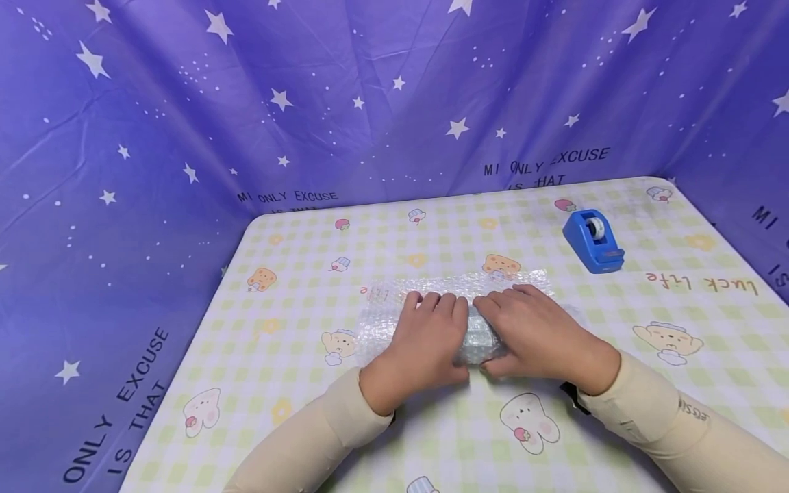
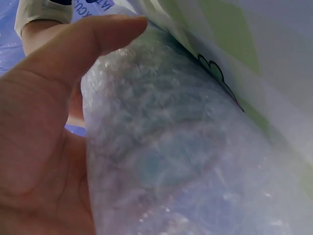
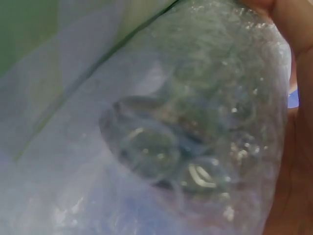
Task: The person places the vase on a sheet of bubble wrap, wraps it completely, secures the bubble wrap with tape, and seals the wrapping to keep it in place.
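Observation:
A sheet of clear bubble wrap (image 1: pixel 376 334) lies across the table, part of it rolled round a roughly cylindrical thing (image 1: pixel 481 335). My left hand (image 1: pixel 428 342) grips the left part of this roll, fingers over the far side and thumb on the near side. Close beside it, my right hand (image 1: pixel 535 335) holds the right part the same way. A flat flap of the wrap extends beyond the fingertips. Through the bubble wrap (image 3: pixel 220 98) in the right wrist view, a shiny rounded end shows blurrily; its kind I cannot make out.
A blue tape dispenser (image 1: pixel 588 253) with a roll of tape stands at the back right of the table. The table (image 1: pixel 296 418) has a green checked cover with cartoon prints. Purple star-patterned curtains (image 1: pixel 370 103) hang behind and at both sides.

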`<action>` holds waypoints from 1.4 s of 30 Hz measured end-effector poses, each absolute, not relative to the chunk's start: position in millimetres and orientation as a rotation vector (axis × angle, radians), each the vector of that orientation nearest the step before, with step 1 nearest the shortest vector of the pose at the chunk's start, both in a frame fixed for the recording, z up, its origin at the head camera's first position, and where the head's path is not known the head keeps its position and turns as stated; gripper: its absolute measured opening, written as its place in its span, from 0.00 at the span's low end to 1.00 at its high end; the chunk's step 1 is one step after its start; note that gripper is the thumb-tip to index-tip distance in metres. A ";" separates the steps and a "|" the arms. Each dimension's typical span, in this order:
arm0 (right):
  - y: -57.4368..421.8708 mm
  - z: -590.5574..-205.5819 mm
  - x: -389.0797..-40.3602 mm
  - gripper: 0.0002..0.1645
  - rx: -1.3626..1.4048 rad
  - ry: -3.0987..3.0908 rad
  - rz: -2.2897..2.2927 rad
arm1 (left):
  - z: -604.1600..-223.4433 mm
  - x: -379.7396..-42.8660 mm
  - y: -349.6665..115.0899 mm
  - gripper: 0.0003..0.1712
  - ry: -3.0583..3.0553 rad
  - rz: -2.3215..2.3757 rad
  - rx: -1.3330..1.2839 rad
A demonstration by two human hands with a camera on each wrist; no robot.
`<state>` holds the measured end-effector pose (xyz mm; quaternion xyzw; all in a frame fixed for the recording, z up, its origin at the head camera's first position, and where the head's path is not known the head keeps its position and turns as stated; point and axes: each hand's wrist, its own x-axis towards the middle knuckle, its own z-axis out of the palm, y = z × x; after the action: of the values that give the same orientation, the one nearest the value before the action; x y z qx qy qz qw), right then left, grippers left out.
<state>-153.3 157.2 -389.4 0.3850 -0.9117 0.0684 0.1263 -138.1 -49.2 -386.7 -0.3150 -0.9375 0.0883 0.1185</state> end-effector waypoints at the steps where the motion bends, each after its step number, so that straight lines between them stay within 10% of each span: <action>1: 157.2 -389.6 -153.5 0.43 1.121 -2.657 0.204 | -386.9 -137.2 -48.8 0.46 -2.735 0.259 -0.919; 42: 159.2 -390.1 -151.7 0.56 1.062 -2.744 0.133 | -383.4 -141.0 -48.5 0.46 -2.755 0.139 -0.936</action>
<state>-151.7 159.2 -390.1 0.3589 -0.9272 0.0448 0.0979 -141.0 -48.5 -383.4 -0.3193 -0.9396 0.0473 0.1139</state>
